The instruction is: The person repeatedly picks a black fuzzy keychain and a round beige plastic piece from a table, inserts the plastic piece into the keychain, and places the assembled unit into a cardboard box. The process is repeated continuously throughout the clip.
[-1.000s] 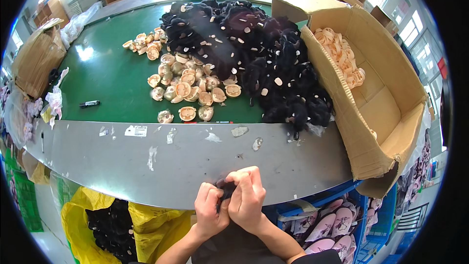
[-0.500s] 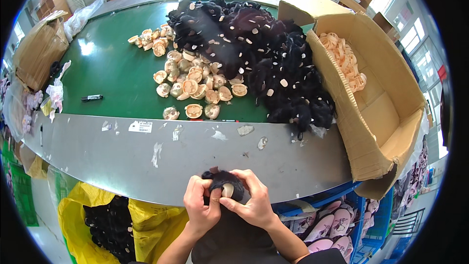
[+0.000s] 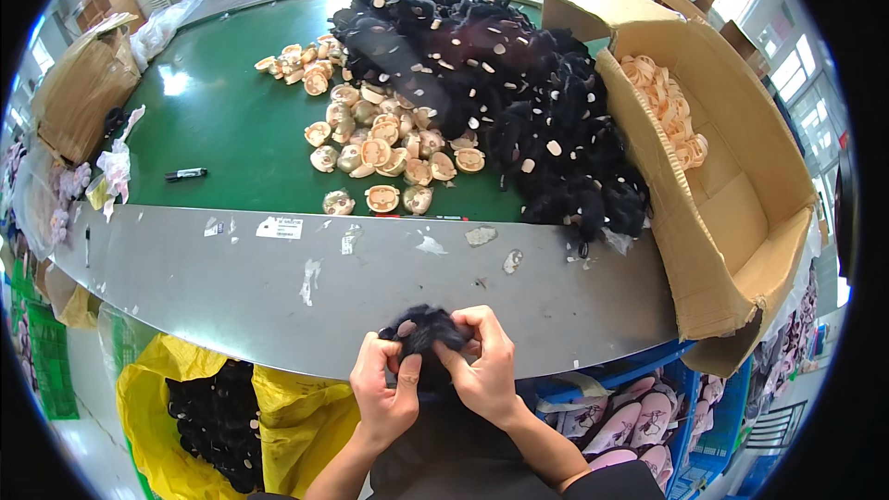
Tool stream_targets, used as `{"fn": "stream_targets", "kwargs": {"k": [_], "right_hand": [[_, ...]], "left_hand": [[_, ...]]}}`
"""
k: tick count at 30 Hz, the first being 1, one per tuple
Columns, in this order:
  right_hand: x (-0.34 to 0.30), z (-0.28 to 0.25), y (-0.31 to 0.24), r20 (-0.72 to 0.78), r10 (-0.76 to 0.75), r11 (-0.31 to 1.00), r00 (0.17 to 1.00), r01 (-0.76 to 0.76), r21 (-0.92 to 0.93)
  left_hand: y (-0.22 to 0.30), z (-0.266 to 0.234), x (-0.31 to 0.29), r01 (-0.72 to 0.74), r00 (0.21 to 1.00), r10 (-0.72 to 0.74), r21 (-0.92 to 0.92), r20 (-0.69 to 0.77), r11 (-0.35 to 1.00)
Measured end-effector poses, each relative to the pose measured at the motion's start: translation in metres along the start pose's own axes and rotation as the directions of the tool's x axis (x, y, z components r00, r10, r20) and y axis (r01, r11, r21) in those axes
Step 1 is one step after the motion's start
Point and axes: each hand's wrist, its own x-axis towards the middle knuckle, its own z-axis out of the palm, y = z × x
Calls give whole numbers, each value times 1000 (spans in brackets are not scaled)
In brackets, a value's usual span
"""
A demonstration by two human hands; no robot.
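Green belt (image 3: 222, 120) up top, grey metal table edge (image 3: 278, 287) nearer; far left a black marker (image 3: 186, 174), below it a yellow bag (image 3: 296, 417) of dark pieces. Left hand (image 3: 384, 393) and right hand (image 3: 482, 366) pinch one black fuzzy piece (image 3: 424, 331) together at the rim. Beyond: tan face parts (image 3: 384, 153), a black pile (image 3: 519, 102), cardboard box (image 3: 741, 213) at right

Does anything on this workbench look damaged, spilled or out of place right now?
The big brown cardboard box at the right is torn open, its front wall flopped over the grey metal table edge. Scraps of peeled tape litter that edge. Both hands, left hand and right hand, grip a black fuzzy piece.
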Motion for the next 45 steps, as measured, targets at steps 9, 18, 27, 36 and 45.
{"fn": "stream_targets", "kwargs": {"k": [9,18,27,36,45], "right_hand": [[24,46,-37,404,-168,980,899,196,-28],[270,36,-6,440,-333,584,834,549,-598],[283,74,35,516,-389,480,763,646,-593],[252,-18,6,160,-314,942,936,286,176],[276,-154,43,-3,-365,832,931,325,-451]], "left_hand": [[7,-102,-32,98,949,-71,76,-306,992],[32,-257,-147,520,717,-12,524,-697,675],[15,-169,-86,99,934,56,406,-352,909],[-5,-34,13,-193,980,191,31,62,981],[-10,-11,8,-174,967,158,66,198,983]]}}
